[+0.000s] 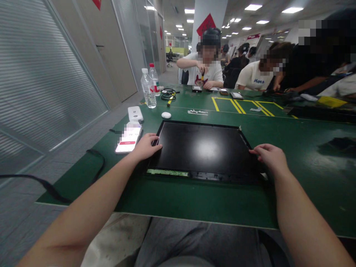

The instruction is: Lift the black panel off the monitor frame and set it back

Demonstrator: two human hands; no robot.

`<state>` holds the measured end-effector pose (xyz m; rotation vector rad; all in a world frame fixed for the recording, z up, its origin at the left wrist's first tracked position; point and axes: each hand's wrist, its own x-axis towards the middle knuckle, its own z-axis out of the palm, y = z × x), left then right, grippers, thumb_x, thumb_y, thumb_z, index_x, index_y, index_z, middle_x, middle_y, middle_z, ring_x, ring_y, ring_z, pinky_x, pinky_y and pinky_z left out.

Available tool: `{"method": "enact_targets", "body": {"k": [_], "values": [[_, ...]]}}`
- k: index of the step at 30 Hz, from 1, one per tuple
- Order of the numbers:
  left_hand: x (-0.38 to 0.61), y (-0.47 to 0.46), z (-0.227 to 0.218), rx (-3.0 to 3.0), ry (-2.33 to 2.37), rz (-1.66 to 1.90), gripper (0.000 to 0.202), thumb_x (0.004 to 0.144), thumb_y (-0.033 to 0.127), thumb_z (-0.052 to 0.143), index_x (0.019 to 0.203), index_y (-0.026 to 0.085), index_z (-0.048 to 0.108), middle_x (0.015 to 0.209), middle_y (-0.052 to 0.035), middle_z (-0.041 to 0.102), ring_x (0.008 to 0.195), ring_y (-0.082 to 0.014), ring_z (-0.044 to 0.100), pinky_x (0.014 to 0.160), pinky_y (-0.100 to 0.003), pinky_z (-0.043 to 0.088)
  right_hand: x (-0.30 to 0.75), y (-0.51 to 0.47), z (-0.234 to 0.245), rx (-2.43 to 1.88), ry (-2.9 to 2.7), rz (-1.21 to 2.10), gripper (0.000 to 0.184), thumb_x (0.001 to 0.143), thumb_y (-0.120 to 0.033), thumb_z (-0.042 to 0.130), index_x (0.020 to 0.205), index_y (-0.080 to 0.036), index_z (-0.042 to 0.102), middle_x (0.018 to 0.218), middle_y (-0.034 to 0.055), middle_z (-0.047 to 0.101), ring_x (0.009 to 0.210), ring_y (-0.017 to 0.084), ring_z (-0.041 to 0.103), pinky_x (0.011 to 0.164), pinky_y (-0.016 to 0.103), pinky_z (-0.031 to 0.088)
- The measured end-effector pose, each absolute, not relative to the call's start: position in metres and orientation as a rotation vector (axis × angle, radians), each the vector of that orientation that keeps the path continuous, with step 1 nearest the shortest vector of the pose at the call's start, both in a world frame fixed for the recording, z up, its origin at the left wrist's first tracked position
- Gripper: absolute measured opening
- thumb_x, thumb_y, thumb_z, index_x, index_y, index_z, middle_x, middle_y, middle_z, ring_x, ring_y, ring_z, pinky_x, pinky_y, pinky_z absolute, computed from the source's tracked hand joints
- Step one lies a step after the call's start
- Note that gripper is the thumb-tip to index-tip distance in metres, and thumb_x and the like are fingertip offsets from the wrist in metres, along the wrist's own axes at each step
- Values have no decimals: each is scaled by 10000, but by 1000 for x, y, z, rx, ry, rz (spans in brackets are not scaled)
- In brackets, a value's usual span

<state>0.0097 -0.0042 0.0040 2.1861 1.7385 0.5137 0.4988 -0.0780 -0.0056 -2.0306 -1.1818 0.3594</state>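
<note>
A black display panel lies face up on the green table in front of me. Along its near edge, a strip of green circuit board shows at the left, beside a dark frame strip. My left hand grips the panel's left edge, thumb over the front and fingers at the side. At the right edge, my right hand pinches the frame between thumb and fingertips. A small pale tab sticks up at the far right corner.
Left of the panel lie a lit phone, a white power bank and a white earbud case. Water bottles and a coiled black cable stand farther back. Across the green table, a person holds a screwdriver.
</note>
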Motion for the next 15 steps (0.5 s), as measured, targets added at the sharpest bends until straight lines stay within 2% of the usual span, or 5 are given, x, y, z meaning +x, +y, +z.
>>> {"method": "enact_targets", "body": {"k": [5, 7, 10, 13, 15], "values": [[6, -11, 14, 2298, 1656, 367, 647, 867, 503, 565, 1391, 128, 624, 1556, -174, 489, 1425, -342, 467, 1198, -440, 334, 490, -80, 3, -2076, -1048, 417, 221, 660, -362, 621, 781, -206, 720, 854, 76, 782, 557, 164, 576, 529, 300, 445], [3, -14, 19, 2338, 1611, 285, 705, 841, 567, 598, 1401, 139, 621, 1613, -184, 412, 1469, -367, 403, 1201, -461, 322, 489, -80, 3, -2084, -1040, 414, 199, 664, -350, 624, 774, -214, 719, 835, 71, 780, 564, 169, 578, 534, 303, 442], [0, -20, 27, 2418, 1499, 185, 755, 787, 634, 657, 1400, 194, 628, 1634, -164, 387, 1475, -385, 389, 1189, -482, 333, 491, -79, 1, -2082, -1030, 420, 164, 674, -334, 628, 764, -225, 710, 826, 68, 778, 572, 174, 581, 519, 297, 430], [0, -25, 34, 2425, 1378, 69, 800, 762, 648, 695, 1451, 258, 580, 1648, -128, 372, 1483, -365, 383, 1175, -462, 357, 492, -79, 0, -2075, -1030, 427, 152, 679, -326, 628, 767, -231, 709, 842, 62, 781, 573, 173, 580, 508, 293, 426], [-1, -28, 37, 2423, 1312, 9, 847, 745, 617, 733, 1496, 286, 524, 1673, -111, 327, 1513, -355, 328, 1181, -455, 350, 493, -79, -1, -2073, -1034, 426, 157, 680, -326, 628, 770, -231, 713, 835, 64, 779, 572, 175, 581, 503, 295, 428]]}}
